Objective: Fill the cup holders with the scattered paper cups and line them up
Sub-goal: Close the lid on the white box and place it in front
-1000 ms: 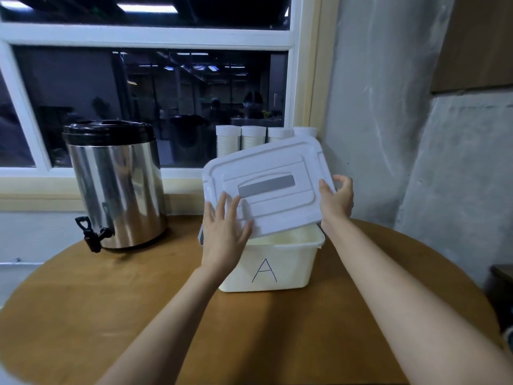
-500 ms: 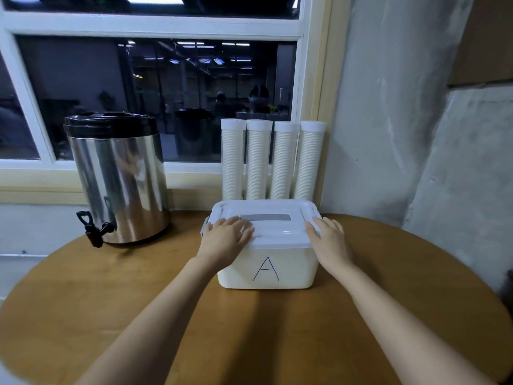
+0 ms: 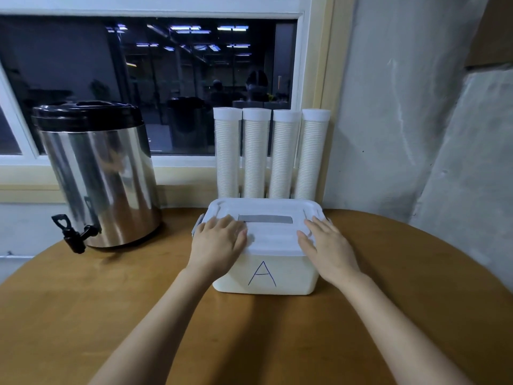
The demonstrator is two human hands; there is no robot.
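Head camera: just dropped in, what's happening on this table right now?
A person rests both hands flat, left hand and right hand, on the lid of the white box marked A, which is closed on the wooden table. Behind it four cup holders stand side by side, packed with paper cups. A steel urn stands at left.

Bare wood of the table (image 3: 83, 315) runs wide along its near edge and right side. At the far edge the lidded box (image 3: 266, 276) fronts the cup holders (image 3: 256, 154) (just behind it), the urn (image 3: 102, 179) far left.
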